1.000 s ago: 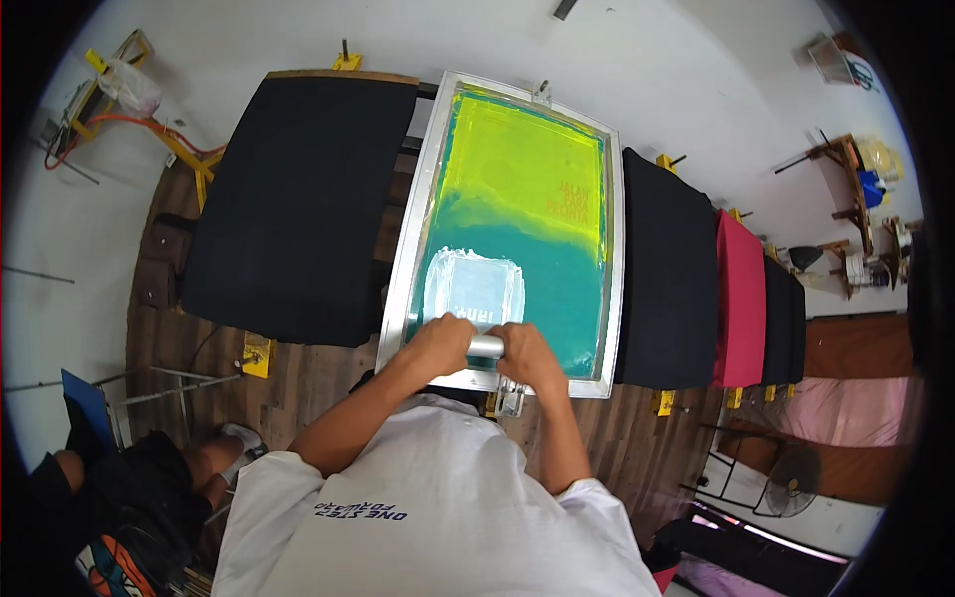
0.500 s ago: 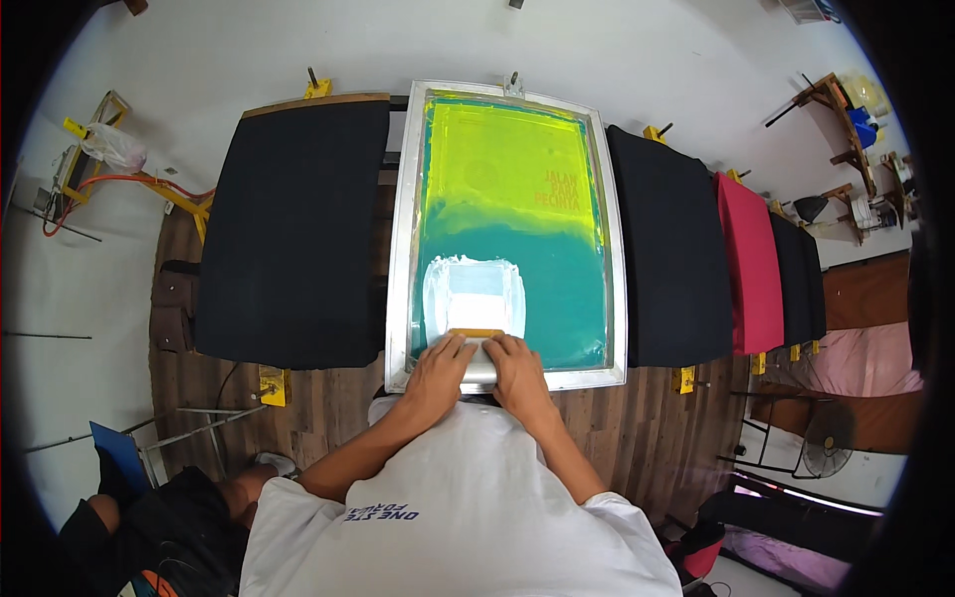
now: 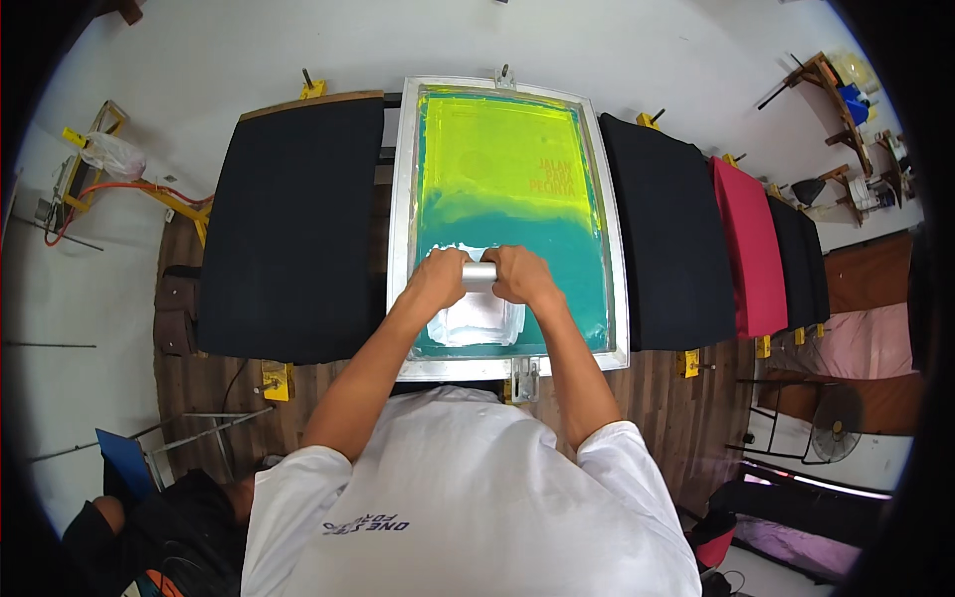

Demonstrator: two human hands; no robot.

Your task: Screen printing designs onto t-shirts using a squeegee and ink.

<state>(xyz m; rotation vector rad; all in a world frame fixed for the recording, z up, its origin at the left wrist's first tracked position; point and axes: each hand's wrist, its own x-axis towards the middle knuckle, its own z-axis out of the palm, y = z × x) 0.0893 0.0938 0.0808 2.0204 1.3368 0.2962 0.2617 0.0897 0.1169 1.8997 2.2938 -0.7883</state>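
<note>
A screen-printing frame (image 3: 401, 209) with a pale metal border lies in front of me, its mesh yellow-green at the far part and teal nearer. Both my left hand (image 3: 436, 280) and my right hand (image 3: 523, 276) are closed around the ends of a squeegee (image 3: 479, 273) with a silver handle. It stands at the far edge of a white ink patch (image 3: 477, 322) on the teal area; its blade is hidden below the handle and fingers. Lettering shows faintly in the yellow-green part, right of the middle.
Black padded boards (image 3: 293, 229) flank the frame, with a red board (image 3: 748, 249) farther right. Yellow clamps (image 3: 278, 381) and a metal hinge clamp (image 3: 524, 380) sit along the near edges. A fan (image 3: 836, 423) stands at right; another person's dark clothing (image 3: 184, 522) shows lower left.
Both hands have pushed the squeegee away from me, from the near edge of the white patch to its far edge. My arms are stretched farther out, and the near hinge clamp now shows.
</note>
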